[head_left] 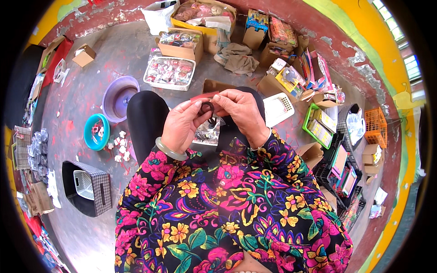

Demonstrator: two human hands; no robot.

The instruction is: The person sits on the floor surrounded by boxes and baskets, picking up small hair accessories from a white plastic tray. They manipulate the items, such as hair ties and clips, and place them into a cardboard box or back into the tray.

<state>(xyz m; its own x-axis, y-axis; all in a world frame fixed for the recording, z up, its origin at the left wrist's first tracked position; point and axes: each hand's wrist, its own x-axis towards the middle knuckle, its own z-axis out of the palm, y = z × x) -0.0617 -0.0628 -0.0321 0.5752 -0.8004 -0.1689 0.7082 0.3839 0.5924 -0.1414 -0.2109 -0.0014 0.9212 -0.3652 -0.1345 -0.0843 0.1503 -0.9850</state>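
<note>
1 dark loop (pixel 207 107), pinched, between left hand (pixel 180 123) and right hand (pixel 242 114)

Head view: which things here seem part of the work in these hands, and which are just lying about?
Likely in use:
dark looped band, at the left hand's fingertips
red strip, at the right hand's fingertips
perhaps the packets between the legs

Seemingly lying about:
purple basin
teal basin
orange crate
crumpled cloth

Noted purple on basin (pixel 114 103), teal on bowl (pixel 89 135) below basin. Logged red on strip (pixel 203 96), near-black on loop (pixel 211 107) right of basin; multicoloured florals over black on shirt (pixel 227 200), lower right.
</note>
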